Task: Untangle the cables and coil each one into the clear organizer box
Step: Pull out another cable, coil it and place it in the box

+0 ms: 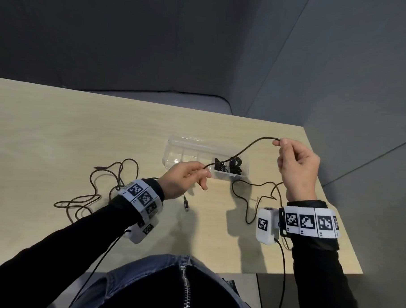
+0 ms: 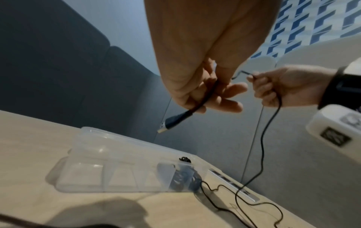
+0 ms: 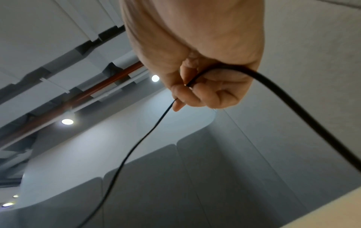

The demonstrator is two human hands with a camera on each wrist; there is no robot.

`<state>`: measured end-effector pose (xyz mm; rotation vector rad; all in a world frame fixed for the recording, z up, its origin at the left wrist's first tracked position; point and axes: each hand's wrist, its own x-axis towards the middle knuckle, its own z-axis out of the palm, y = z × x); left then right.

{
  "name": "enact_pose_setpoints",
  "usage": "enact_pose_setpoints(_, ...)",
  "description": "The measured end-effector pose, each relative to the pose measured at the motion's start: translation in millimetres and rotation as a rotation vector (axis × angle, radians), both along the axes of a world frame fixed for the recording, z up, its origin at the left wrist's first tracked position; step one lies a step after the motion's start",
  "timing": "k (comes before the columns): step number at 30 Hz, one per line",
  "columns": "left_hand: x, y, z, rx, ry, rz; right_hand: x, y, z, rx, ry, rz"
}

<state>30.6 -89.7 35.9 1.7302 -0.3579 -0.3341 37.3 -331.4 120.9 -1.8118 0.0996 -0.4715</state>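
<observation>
A black cable (image 1: 246,147) stretches in the air between both hands, above the clear organizer box (image 1: 186,150). My left hand (image 1: 203,174) pinches it near one end, and its USB plug (image 2: 168,125) hangs just below the fingers. My right hand (image 1: 282,143) is raised at the right and pinches the same cable (image 3: 140,138) further along. From there the cable drops to the table and lies in loose bends (image 1: 248,202). Coiled black cables (image 1: 230,165) fill the box's right compartments. A second loose cable (image 1: 95,191) sprawls on the table at the left.
The light wooden table (image 1: 58,136) ends close to the right of my right hand, with its front edge near my body. The box's left compartments (image 2: 87,175) hold nothing. Grey padded walls stand behind and to the right.
</observation>
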Motion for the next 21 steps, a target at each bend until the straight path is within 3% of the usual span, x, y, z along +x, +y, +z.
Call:
enact_pose_setpoints(5, 6.9, 10.7, 10.3, 0.148, -0.145, -0.046, 2.8, -12.7, -26.7, 0.028, 0.061, -0.141)
enact_pose_setpoints(8, 6.2, 10.7, 18.2, 0.004, -0.093, -0.026, 3.8, -18.8, -38.5, -0.011, 0.126, -0.169)
enact_pose_setpoints(10, 3.8, 7.2, 27.2, -0.227, 0.003, 0.021, 2.6, -18.0, -43.7, -0.128, 0.230, -0.083)
enact_pose_setpoints(15, 5.3, -0.2, 42.8, -0.679, 0.216, 0.216, -8.1, 0.3, -67.4, -0.468, 0.556, 0.353)
enact_pose_setpoints(17, 6.7, 1.1, 45.7, -0.778, 0.258, 0.258, -11.4, 8.9, -78.4, -0.488, 0.600, 0.459)
enact_pose_setpoints(21, 7.5, 5.7, 48.4, -0.785, 0.278, 0.377, -15.5, 24.5, -80.9, -0.427, 0.621, 0.598)
